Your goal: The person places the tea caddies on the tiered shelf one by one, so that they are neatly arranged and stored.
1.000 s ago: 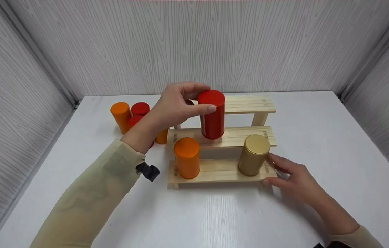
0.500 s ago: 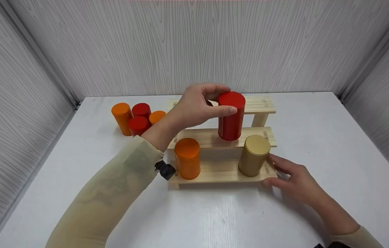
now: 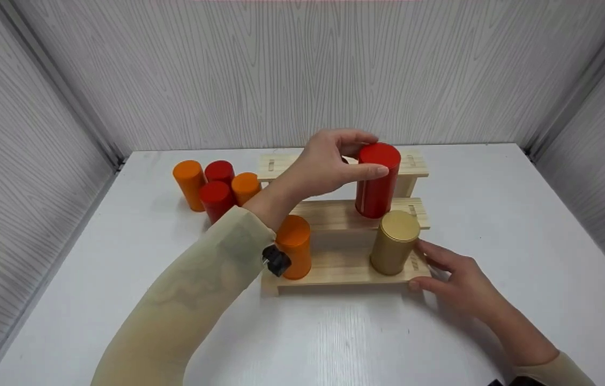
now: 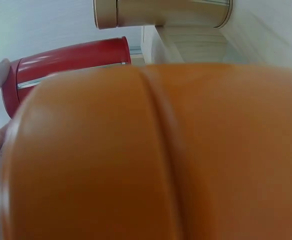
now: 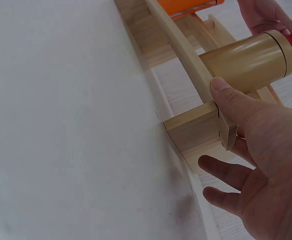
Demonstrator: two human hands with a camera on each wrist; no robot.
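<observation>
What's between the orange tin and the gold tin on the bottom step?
Nothing but the bare bottom step lies between the orange tin and the gold tin, as the head view shows.

Booth-like workspace: white table (image 3: 495, 214), grey wood-grain panels (image 3: 302, 75) (three sides).

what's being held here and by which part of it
The left hand holds a red canister by its upper part. The right hand grips the wooden rack by the right end of its lowest shelf.
</observation>
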